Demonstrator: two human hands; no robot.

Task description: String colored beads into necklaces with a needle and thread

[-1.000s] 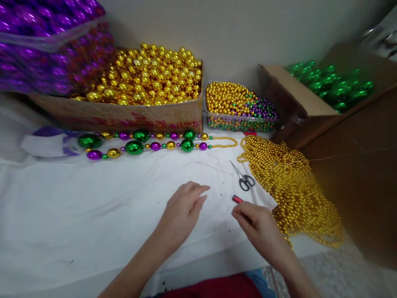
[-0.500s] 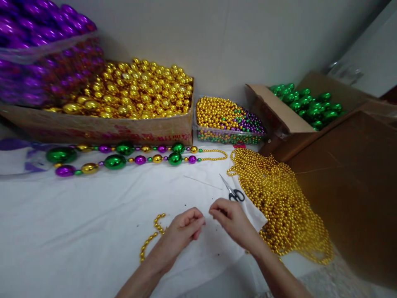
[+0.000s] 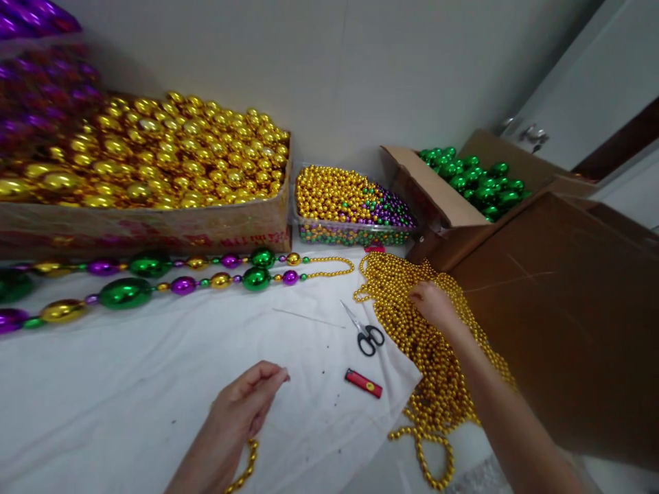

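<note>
My left hand (image 3: 241,412) is closed over the white cloth (image 3: 144,391), thumb and forefinger pinched together; anything between the tips is too small to make out. A short strand of gold beads (image 3: 250,463) shows beneath that hand, partly hidden by it. My right hand (image 3: 433,305) reaches over the pile of gold bead strands (image 3: 437,370), fingers drawn together at its upper part. What they pinch, if anything, cannot be seen. Between the hands lie black-handled scissors (image 3: 366,336), a red lighter (image 3: 363,383) and a thin needle-like wire (image 3: 309,318).
A necklace of large green, purple and gold beads (image 3: 184,285) stretches along the back. Behind it stand a carton of gold beads (image 3: 221,230), a clear tub of small mixed beads (image 3: 355,234) and a carton of green beads (image 3: 437,182). A brown box (image 3: 566,329) borders the right side.
My hands have parted: the right has moved right and away from me onto the gold bead strands. The red lighter has come into sight. The view has shifted rightward.
</note>
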